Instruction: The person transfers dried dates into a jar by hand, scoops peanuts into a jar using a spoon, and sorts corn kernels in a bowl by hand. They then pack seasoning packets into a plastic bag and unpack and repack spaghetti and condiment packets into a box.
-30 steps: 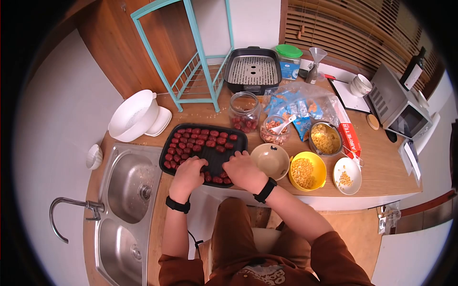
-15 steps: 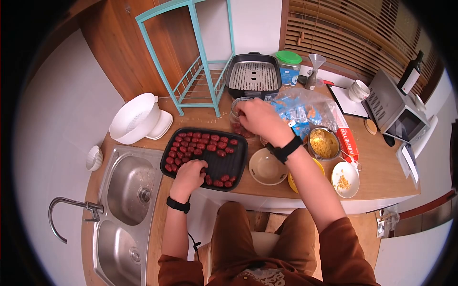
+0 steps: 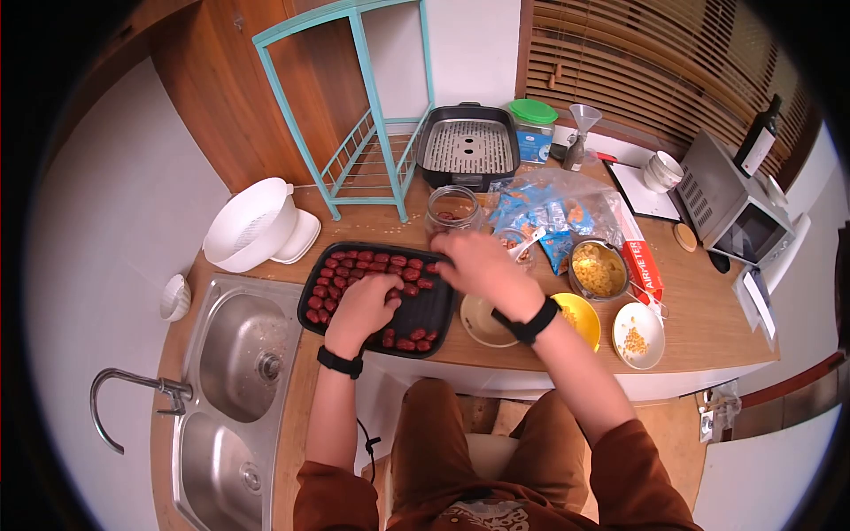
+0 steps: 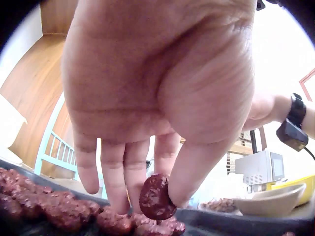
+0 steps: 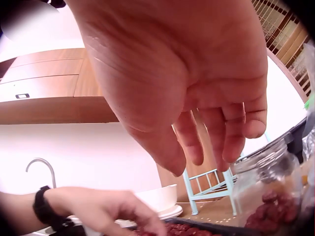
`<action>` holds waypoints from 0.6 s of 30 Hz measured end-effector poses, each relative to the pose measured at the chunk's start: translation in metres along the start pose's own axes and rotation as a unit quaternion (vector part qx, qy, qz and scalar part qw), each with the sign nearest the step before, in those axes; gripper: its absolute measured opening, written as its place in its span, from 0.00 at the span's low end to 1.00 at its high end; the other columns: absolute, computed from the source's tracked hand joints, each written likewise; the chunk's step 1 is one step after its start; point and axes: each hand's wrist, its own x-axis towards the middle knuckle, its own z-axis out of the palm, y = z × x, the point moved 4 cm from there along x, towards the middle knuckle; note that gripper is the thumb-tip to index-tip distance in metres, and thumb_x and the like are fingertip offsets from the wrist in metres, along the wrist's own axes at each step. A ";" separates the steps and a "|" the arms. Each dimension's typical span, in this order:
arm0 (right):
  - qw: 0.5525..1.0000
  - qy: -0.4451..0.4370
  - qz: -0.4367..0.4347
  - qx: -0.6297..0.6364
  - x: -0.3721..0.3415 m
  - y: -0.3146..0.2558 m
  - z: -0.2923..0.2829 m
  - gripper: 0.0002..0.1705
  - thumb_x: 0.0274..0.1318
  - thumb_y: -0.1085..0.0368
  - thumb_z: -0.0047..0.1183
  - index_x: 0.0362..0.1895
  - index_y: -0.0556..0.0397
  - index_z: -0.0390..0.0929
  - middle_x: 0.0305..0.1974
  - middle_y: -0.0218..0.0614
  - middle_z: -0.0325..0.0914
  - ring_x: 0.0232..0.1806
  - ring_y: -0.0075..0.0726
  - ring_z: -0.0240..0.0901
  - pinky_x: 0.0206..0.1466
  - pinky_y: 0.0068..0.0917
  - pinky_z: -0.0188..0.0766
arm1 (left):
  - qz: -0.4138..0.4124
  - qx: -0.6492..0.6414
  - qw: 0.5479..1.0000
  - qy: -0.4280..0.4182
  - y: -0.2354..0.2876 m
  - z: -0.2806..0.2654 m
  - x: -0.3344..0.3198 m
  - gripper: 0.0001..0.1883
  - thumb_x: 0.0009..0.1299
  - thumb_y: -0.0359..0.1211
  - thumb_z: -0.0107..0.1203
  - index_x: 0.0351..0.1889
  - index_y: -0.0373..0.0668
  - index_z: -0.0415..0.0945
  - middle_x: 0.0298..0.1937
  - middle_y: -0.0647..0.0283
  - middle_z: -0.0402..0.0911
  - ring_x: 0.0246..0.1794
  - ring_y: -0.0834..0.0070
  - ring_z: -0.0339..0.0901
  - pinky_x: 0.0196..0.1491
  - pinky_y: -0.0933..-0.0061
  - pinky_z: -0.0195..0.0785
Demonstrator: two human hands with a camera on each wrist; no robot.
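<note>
Rows of red dates [image 3: 350, 265] fill the far and left parts of a black ridged tray [image 3: 432, 311], with several more along its near edge. Over the tray, my left hand [image 3: 363, 311] pinches one red date [image 4: 156, 197] between thumb and fingers. My right hand [image 3: 485, 267] hovers by the tray's right edge, just in front of the glass jar [image 3: 453, 212]. In the right wrist view its fingers [image 5: 231, 142] are relaxed and apart from the thumb, nothing between them. More dates [image 5: 273, 211] lie inside the jar.
To the right stand a beige bowl [image 3: 482, 326], a yellow bowl [image 3: 580, 320], a pot of yellow food [image 3: 598, 268] and a white bowl [image 3: 639, 336]. A double sink [image 3: 243, 354] is at left, a teal rack [image 3: 367, 106] and black pan [image 3: 469, 142] behind.
My right hand went from the tray up to the jar's mouth, then came back down toward the tray's right edge. My left hand has shifted up and right over the tray.
</note>
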 end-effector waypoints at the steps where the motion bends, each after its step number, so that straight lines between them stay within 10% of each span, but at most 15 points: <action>1: 1.000 -0.018 -0.007 0.020 -0.009 -0.009 0.006 0.12 0.53 0.64 0.59 0.42 0.52 0.81 0.37 0.46 0.82 0.43 0.56 0.80 0.46 0.49 0.78 | 0.000 -0.001 1.000 0.001 0.001 -0.001 0.011 0.15 0.61 0.26 0.64 0.46 0.37 0.82 0.42 0.48 0.85 0.44 0.49 0.83 0.49 0.57 0.75; 18: 0.998 -0.055 -0.034 -0.016 -0.074 -0.058 0.083 0.09 0.48 0.71 0.54 0.35 0.53 0.83 0.33 0.42 0.82 0.40 0.47 0.80 0.43 0.40 0.76 | 0.053 -0.179 0.978 0.098 0.010 -0.039 0.133 0.20 0.67 0.29 0.63 0.58 0.39 0.78 0.45 0.56 0.86 0.42 0.68 0.83 0.46 0.68 0.74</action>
